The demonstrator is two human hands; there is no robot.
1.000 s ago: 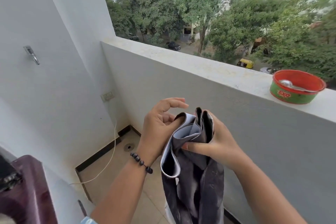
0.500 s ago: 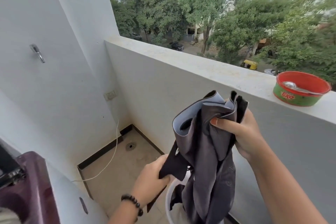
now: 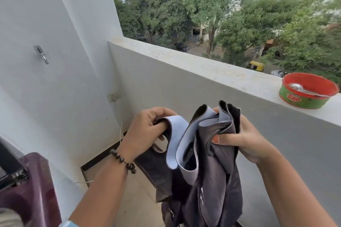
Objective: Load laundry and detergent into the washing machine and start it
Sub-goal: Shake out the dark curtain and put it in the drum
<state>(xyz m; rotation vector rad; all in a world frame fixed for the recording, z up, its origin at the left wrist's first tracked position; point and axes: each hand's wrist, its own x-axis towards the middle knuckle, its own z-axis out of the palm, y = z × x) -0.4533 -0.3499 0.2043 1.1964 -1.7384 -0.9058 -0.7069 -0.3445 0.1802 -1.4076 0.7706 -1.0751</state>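
A dark grey garment (image 3: 212, 167) with a pale blue-grey lining hangs in front of me over the balcony floor. My right hand (image 3: 245, 140) grips its bunched top edge. My left hand (image 3: 147, 131), with a bead bracelet on the wrist, pinches another part of the same edge to the left, and the cloth is spread between the two hands. The maroon top of the washing machine (image 3: 31, 188) shows at the bottom left corner, well to the left of the garment. Its opening is mostly out of frame.
A red and green tub (image 3: 308, 92) with a metal spoon in it sits on the balcony parapet (image 3: 184, 61) at the right. A white wall with a metal hook (image 3: 41, 54) and a socket (image 3: 113, 96) stands left. A thin cord (image 3: 120, 134) trails to the tiled floor.
My left hand has come up from the lower part of the garment and taken hold of its top edge. My right hand has dropped a little with the cloth.
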